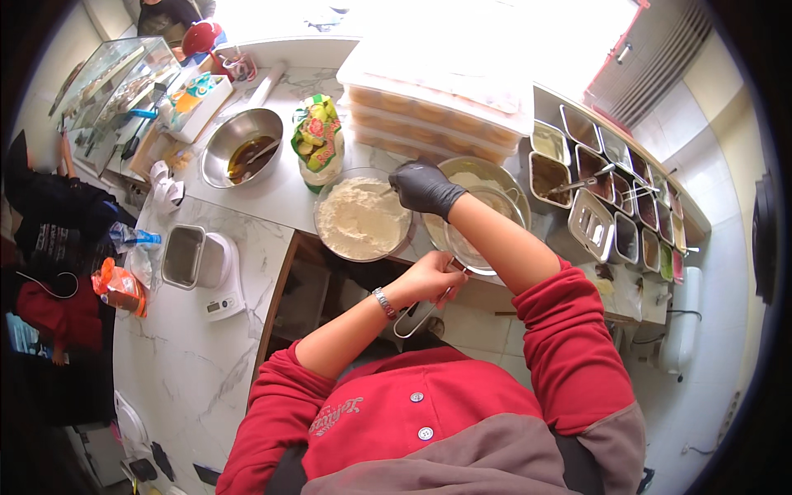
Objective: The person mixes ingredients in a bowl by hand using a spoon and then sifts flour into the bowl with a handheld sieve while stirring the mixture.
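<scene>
My right hand (pixel 425 186), in a black glove, grips a utensil handle at the right edge of a bowl of flour (pixel 359 219). My bare left hand (pixel 429 279) holds the metal handle of a sieve (pixel 478 231), which sits over a wide metal bowl (pixel 452 172) with pale powder in it. A green-and-white bag (pixel 318 144) stands behind the flour bowl. Farther left is a steel bowl (pixel 216 142) with brown liquid and a utensil in it.
Stacked lidded plastic boxes (pixel 437 107) stand at the back. Rows of metal containers (pixel 623 237) line the right. A metal pan (pixel 184 257) rests on a white scale (pixel 221 305) on the left counter (pixel 181 371). Co-workers (pixel 58 231) are at the left and upper left.
</scene>
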The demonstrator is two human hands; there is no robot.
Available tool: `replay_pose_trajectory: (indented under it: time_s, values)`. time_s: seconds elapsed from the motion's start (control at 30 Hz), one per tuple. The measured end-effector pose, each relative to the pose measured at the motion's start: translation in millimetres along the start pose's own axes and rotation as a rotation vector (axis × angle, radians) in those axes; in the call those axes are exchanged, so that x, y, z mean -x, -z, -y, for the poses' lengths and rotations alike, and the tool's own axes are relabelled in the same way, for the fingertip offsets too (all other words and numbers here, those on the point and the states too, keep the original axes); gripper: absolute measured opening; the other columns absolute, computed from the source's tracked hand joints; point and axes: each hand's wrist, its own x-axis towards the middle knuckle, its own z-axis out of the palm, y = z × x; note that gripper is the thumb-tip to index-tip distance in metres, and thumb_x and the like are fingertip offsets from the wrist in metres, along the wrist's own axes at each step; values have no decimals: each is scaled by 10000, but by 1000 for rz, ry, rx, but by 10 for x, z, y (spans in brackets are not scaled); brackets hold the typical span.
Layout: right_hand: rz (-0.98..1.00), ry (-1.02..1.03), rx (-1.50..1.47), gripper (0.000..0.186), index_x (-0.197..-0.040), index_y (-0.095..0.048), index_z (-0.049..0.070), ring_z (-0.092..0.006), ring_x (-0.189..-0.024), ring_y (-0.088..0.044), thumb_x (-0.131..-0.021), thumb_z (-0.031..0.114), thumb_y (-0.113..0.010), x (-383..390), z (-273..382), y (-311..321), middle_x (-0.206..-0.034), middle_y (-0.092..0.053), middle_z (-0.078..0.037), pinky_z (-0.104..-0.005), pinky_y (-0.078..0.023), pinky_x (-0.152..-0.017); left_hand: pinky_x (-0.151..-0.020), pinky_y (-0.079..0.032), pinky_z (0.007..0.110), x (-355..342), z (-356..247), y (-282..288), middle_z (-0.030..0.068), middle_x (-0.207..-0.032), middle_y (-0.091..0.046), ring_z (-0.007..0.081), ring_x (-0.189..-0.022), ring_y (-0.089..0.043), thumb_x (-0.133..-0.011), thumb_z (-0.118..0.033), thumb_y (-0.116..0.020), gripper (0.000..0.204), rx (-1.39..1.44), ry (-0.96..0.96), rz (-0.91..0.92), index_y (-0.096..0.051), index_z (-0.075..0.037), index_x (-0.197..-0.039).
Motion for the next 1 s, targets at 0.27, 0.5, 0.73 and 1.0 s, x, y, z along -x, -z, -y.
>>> replay_pose_trajectory:
  time_s: [0.27, 0.5, 0.73, 1.0]
  values:
    - [258, -191, -206, 261, -850, -651, 78, -321, -869, -585, -697, 189, -471, -21, -19, 253, -901, -613, -184, -387, -439, -799, -343, -348, 200, 66, -5, -5, 46, -552, -534, 108, -384, -508, -796, -139, -545, 207, 6, 2, -10, -463, 41, -856]
    - [214, -212, -269, 272, -879, -650, 76, -319, -865, -583, -704, 207, -490, 115, -77, 420, -906, -612, -183, -391, -440, -794, -339, -342, 201, 52, -96, -24, 54, -558, -537, 114, -379, -503, -796, -146, -549, 200, -26, 15, -34, -456, 29, -827]
    - [139, -251, -356, 253, -842, -655, 60, -321, -800, -590, -707, 210, -502, 494, -327, 848, -850, -617, -188, -385, -453, -749, -336, -332, 210, -26, -50, 43, 59, -579, -534, 114, -373, -490, -800, -138, -533, 204, 27, 29, -40, -474, 27, -904]
    - [-33, -282, -123, 195, -791, -631, 45, -303, -726, -583, -733, 180, -503, 1398, -701, 945, -733, -598, -166, -403, -448, -700, -324, -343, 190, -33, -135, 84, 45, -564, -512, 90, -356, -468, -794, -115, -535, 194, 94, -1, -67, -466, 17, -920]
